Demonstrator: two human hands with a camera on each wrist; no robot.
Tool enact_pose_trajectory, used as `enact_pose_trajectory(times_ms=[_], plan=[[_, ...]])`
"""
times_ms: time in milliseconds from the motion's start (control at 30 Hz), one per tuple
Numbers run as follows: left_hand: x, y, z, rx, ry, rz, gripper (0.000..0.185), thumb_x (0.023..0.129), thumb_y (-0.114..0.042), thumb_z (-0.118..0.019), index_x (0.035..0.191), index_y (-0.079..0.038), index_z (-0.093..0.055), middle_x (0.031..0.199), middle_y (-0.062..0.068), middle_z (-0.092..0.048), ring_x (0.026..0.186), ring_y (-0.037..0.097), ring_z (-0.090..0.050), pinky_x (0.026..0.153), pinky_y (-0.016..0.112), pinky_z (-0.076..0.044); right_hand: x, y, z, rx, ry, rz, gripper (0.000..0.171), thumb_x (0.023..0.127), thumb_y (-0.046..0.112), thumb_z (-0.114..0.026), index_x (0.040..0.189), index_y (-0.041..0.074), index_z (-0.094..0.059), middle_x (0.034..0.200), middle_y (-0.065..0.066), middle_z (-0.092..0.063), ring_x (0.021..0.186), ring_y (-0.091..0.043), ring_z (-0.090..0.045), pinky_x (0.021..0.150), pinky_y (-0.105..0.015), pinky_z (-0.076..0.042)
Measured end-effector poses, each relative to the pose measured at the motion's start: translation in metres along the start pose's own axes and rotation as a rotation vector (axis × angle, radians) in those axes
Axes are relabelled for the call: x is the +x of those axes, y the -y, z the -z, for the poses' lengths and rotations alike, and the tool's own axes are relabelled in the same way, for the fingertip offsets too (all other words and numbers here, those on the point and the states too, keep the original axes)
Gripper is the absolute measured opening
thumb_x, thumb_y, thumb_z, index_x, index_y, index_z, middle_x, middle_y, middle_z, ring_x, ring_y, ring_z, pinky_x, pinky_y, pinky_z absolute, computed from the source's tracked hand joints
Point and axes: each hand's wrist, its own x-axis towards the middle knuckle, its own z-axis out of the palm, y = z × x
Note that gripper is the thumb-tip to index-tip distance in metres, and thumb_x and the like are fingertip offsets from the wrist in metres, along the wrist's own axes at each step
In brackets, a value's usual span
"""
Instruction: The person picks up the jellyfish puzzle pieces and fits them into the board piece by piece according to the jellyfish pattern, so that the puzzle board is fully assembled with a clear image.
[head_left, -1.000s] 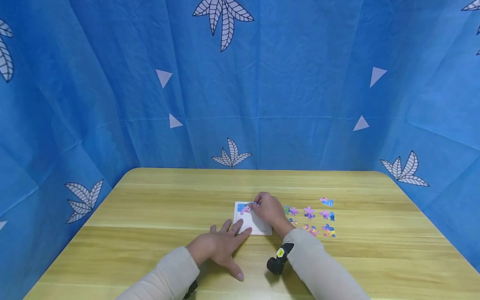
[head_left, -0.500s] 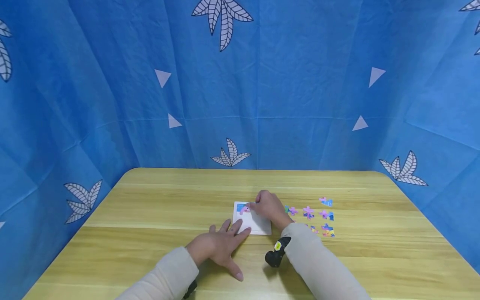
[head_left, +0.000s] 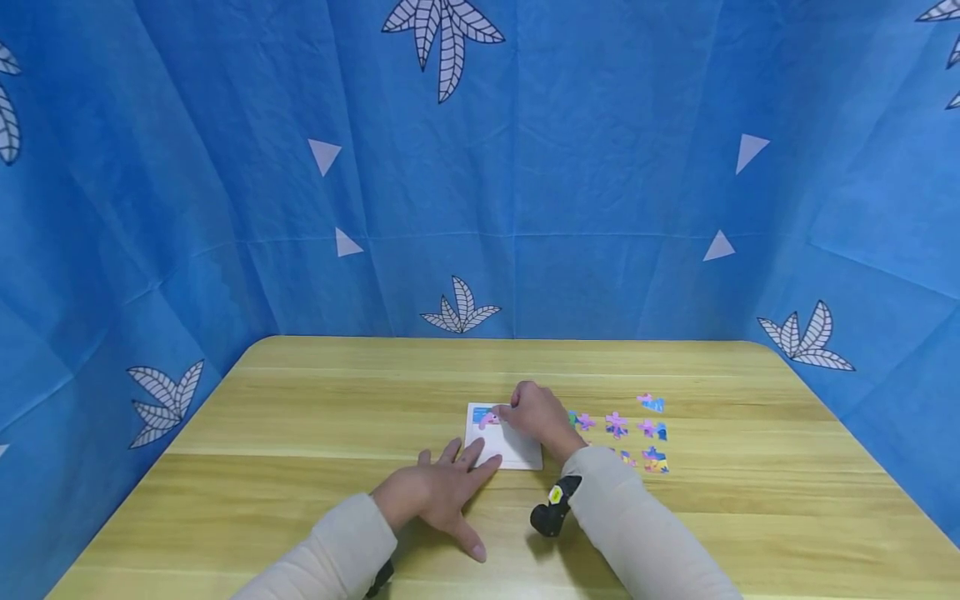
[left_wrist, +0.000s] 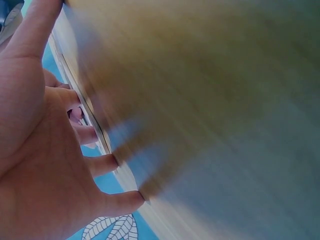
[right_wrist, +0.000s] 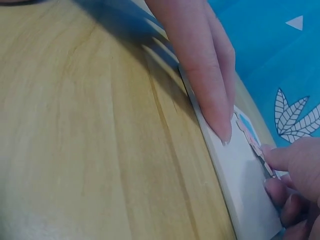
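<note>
A white puzzle tray (head_left: 517,454) lies on the wooden table, with blue and pink joined pieces (head_left: 487,419) along its top left. My right hand (head_left: 536,412) is over the tray's upper right, thumb and curled fingers pinching a puzzle piece at the end of that row; the hand hides most of this piece in the head view. In the right wrist view, the thumb (right_wrist: 277,157) sits at the edge of the raised row of pieces (right_wrist: 250,140). My left hand (head_left: 442,492) is spread flat, its fingertips on the tray's lower left and the thumb on the table.
Several loose puzzle pieces (head_left: 617,423) lie to the right of the tray, some partly hidden behind the right wrist. A black wrist camera (head_left: 551,508) hangs at the right sleeve. A blue patterned curtain (head_left: 600,192) stands behind the wooden table (head_left: 337,375).
The right hand has shifted slightly and lowered at the tray's top; a bit of blue piece seen at its fingertips earlier is now covered. The left hand keeps its place.
</note>
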Motion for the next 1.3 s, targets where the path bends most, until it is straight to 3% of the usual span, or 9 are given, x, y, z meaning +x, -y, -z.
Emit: enact_pose_trajectory(times_ms=[600, 1300], plan=[[-0.0004, -0.0006, 0.0022, -0.004, 0.003, 0.003, 0.116, 0.060, -0.073, -0.068, 0.152, -0.030, -0.011, 0.159, 0.007, -0.006, 0.144, 0.037, -0.008, 0.105, 0.068, -0.020, 0.0024, -0.0029, -0.0030, -0.037, -0.015, 0.032, 0.032, 0.085, 0.039, -0.068, 0.081, 0.010, -0.057, 0.072, -0.004, -0.058, 0.064, -0.018, -0.052, 0.053, -0.027, -0.040], [-0.0008, -0.0004, 0.0014, -0.015, 0.008, 0.003, 0.116, 0.060, -0.073, -0.068, 0.152, -0.031, -0.011, 0.159, 0.007, -0.006, 0.144, 0.037, -0.009, 0.105, 0.068, -0.018, 0.0005, -0.0046, -0.0096, -0.035, -0.052, 0.032, 0.034, 0.085, 0.040, -0.069, 0.094, 0.008, -0.058, 0.082, -0.007, -0.063, 0.068, -0.020, -0.055, 0.057, -0.029, -0.045]])
